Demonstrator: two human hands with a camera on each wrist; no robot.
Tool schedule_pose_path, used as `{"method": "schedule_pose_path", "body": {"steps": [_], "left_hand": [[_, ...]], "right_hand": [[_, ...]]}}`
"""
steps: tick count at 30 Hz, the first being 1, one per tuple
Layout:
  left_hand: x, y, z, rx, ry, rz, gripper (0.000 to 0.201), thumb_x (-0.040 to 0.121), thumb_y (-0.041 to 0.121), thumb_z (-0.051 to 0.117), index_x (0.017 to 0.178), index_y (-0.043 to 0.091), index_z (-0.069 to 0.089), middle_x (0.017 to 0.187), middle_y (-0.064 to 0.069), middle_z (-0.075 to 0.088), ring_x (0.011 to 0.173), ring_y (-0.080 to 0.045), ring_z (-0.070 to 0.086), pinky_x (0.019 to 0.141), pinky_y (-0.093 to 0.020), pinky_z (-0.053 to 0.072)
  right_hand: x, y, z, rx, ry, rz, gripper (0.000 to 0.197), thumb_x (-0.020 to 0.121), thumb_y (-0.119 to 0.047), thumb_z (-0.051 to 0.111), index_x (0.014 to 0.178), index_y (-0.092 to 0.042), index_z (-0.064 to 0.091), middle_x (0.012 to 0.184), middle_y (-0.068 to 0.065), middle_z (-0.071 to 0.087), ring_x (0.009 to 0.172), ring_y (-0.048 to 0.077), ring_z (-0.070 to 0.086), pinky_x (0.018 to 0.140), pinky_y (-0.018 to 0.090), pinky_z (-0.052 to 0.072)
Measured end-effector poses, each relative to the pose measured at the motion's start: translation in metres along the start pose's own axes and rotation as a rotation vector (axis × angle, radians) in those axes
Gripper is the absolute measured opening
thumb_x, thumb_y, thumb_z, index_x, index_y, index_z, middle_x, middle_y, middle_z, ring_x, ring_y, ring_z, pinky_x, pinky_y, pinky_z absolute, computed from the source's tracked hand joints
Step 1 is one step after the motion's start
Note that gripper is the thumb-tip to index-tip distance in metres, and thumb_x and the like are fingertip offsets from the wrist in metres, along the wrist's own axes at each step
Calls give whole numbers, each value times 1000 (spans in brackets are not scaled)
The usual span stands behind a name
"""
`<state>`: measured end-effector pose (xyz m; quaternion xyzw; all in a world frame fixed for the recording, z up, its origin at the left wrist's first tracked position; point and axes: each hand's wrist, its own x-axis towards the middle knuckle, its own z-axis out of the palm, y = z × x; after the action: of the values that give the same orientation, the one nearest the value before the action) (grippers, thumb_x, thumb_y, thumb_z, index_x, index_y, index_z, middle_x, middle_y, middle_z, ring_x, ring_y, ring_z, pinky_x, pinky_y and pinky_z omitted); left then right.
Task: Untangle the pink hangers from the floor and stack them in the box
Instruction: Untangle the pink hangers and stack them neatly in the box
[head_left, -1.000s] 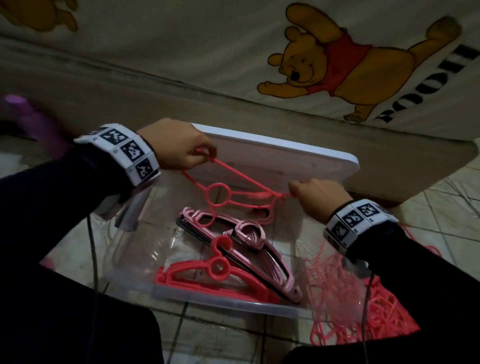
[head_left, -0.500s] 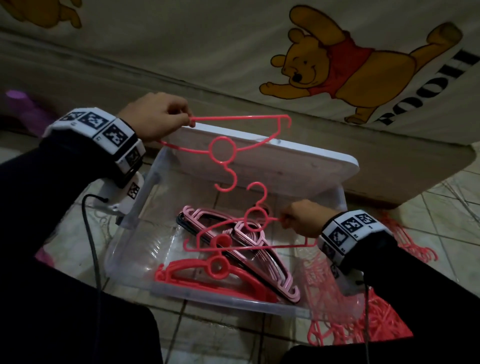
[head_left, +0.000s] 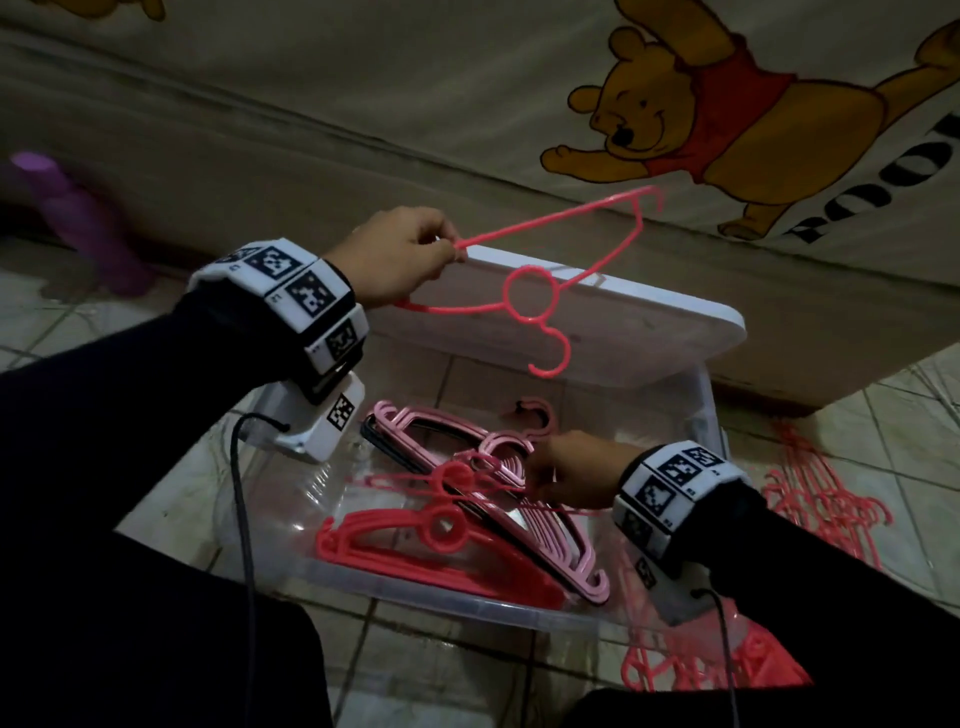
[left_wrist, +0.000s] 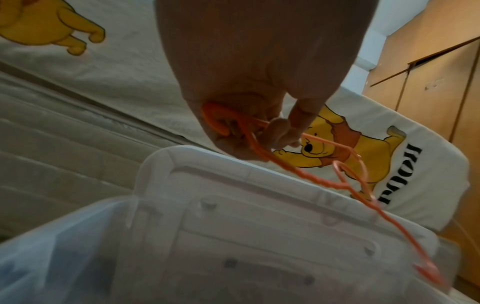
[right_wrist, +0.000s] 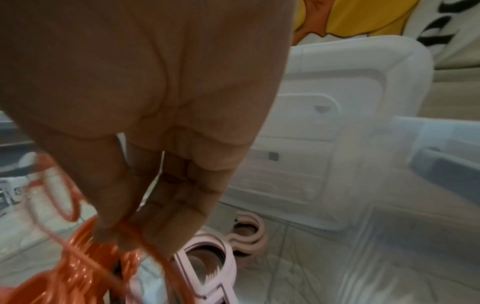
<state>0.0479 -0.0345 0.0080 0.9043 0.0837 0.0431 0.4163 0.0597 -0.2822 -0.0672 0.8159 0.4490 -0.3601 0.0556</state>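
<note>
The clear plastic storage box (head_left: 519, 613) sits on tiled floor, its white lid (head_left: 623, 332) propped at twelve o'clock against a cream sheet with a yellow cartoon bear (head_left: 691, 109) and partial black letters reading "POOH". A tangle of pink hangers (head_left: 821, 499) lies at three o'clock. The left hand (head_left: 400, 254) pinches one thin pink wire hanger (head_left: 530, 296), now raised higher above the lid. The right hand (head_left: 576, 475), lower than before, pinches a second thin pink hanger (head_left: 457, 480) onto the stacked hangers (head_left: 457, 540) inside the box.
</note>
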Motion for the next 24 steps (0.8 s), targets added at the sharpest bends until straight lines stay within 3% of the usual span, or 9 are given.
{"method": "schedule_pose_path", "body": {"steps": [3,6,9,11,15,17,20,22,24], "left_hand": [[-6,3,12,-134,-84,-70,13,96,11,43,90,18,52,75,2,58,51,-14,50,42,-22,42],[-14,5,25,-277,-262,-171,18,101,7,37,89,18,44,82,-1,57,56,-15,54,45,-25,47],[-22,5,34,-351,-354,-227,20,103,6,33,88,18,40,86,-4,56,51,-11,59,43,-24,49],[-24,5,37,-366,-366,-242,20,103,7,32,88,18,40,86,-4,56,49,-8,59,44,-23,49],[-24,7,38,-408,-344,-240,19,103,7,32,89,18,41,85,-4,57,48,-7,60,44,-23,49],[-24,8,38,-435,-335,-238,19,103,7,32,89,17,41,85,-4,57,48,-7,61,44,-23,50],[-24,9,41,-455,-350,-256,19,103,7,31,90,17,40,86,-4,58,51,-8,62,45,-24,51],[-25,8,45,-459,-377,-286,19,103,7,30,90,17,40,87,-4,58,55,-10,63,46,-24,52],[-27,6,48,-451,-395,-308,20,103,7,29,89,17,39,87,-4,58,54,-10,62,46,-23,52]], "right_hand": [[-1,5,5,55,-23,34,25,90,-9,54,111,-13,67,110,6,67,99,21,61,70,16,36],[0,10,12,97,-60,77,27,88,-5,53,111,-12,66,107,9,69,91,21,65,68,17,40],[2,24,16,201,-5,149,26,87,-1,51,108,-7,65,103,13,70,57,2,59,49,6,37],[4,35,17,259,48,215,22,87,-2,50,102,-7,66,98,14,71,48,-3,48,45,6,34],[5,51,16,283,177,309,22,89,-1,45,86,-15,62,86,8,69,50,2,45,43,7,35],[8,57,16,262,208,345,22,90,-2,45,93,-10,65,90,8,70,60,10,52,45,5,33],[14,58,19,215,183,413,22,91,-7,48,106,-5,64,106,13,69,88,23,63,65,19,42],[17,58,20,137,171,443,26,93,-15,50,114,-6,62,116,15,65,107,29,61,81,27,44],[17,57,15,146,244,428,29,93,-15,51,118,-6,61,119,16,63,110,32,59,89,32,43]]}}
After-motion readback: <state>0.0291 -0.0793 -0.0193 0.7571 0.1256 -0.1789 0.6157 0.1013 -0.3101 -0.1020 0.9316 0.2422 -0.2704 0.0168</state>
